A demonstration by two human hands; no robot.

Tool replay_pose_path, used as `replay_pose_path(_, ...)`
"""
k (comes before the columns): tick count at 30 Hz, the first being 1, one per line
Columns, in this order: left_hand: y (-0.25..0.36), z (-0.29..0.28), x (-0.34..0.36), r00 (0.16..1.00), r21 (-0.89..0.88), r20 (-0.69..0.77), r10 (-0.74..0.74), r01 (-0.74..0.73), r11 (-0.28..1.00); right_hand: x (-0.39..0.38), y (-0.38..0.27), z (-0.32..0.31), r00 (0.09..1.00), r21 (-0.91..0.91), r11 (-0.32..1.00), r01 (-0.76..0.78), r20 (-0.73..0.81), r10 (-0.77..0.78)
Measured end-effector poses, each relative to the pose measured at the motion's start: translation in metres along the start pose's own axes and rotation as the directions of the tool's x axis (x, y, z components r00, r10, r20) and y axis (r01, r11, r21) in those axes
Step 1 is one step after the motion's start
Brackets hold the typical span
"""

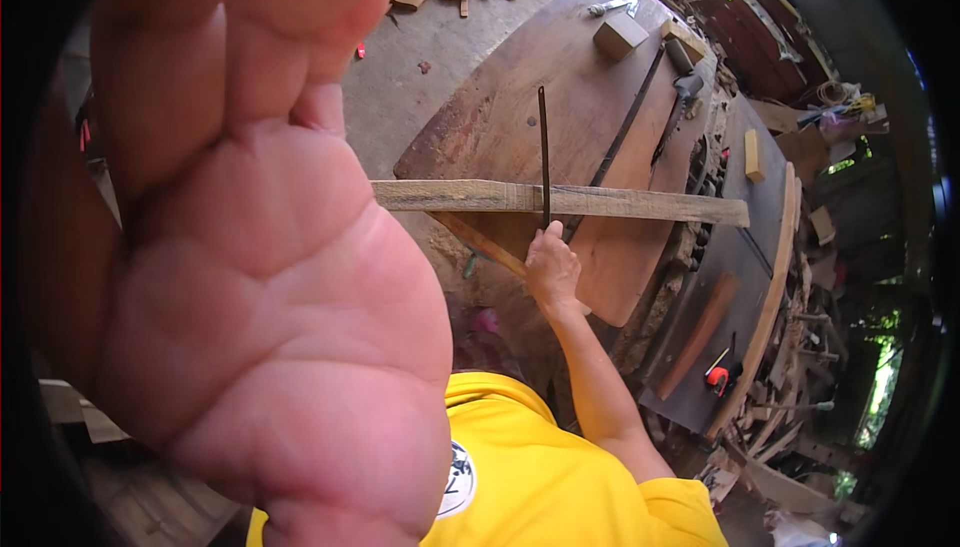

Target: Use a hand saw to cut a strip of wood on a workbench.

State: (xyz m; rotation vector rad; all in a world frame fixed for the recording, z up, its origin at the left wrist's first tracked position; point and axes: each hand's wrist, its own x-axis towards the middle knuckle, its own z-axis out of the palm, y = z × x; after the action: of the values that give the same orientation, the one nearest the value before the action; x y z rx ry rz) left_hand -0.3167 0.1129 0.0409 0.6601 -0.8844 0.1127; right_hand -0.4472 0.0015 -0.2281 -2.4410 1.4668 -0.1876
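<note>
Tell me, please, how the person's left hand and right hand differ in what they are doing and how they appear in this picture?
The left hand is raised close to the camera, palm facing it, open and holding nothing; it fills the left of the view. The right hand is stretched out over the wooden workbench, looks far smaller, and its fingers grip the lower end of a thin dark rod standing upright against a long wooden plank. Both hands are bare.

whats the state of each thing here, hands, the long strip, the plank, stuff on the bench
left hand: open, palm close to the camera, holding nothing
right hand: gripping the lower end of the dark strip
dark strip: upright, crossing the plank
plank: lying flat across the workbench
wood block: resting on the workbench
</note>
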Motion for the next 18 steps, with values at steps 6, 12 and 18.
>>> replay_pose_path(6, -0.004, -0.010, 0.004, 0.999, 0.001, 0.033, -0.005, 0.005, 1.000, -0.005, -0.001, -0.005, 0.999, -0.007, 1.000, -0.009, 0.032, 0.009)
replay_pose_path(12, 0.008, -0.016, -0.001, 0.996, 0.024, 0.040, -0.081, 0.080, 0.996, -0.002, 0.005, 0.002, 0.998, 0.021, 0.999, 0.030, -0.048, -0.029)
replay_pose_path(18, 0.010, -0.022, -0.002, 0.987, 0.021, 0.066, -0.145, 0.144, 0.989, -0.002, 0.005, 0.002, 1.000, 0.057, 0.998, 0.004, -0.008, -0.004)
